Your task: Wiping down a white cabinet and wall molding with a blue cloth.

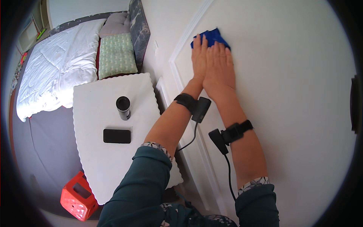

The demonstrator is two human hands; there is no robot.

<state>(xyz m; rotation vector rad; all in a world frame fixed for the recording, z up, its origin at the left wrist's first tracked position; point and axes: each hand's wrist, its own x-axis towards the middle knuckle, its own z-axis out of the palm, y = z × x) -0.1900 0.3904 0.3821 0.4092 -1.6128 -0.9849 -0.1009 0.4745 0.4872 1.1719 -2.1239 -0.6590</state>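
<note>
Both of my arms reach up and away along a white wall panel [287, 94] with raised moulding. My left hand [199, 62] lies flat on a dark blue cloth [214, 35], fingers stretched out. Right beside it, my right hand [220, 70] also rests flat, its fingertips over the lower part of the cloth. The two hands touch along their sides. Part of the cloth is hidden under the fingers; its upper edge and right corner show, pressed against the panel.
Black straps with small devices and cables circle both wrists. To the left stands a white table [94, 98] with a scalloped edge, bearing a dark cup [123, 108] and a black phone [117, 136]. A red stool [77, 198] and a bed with a white quilt [62, 64] lie beyond.
</note>
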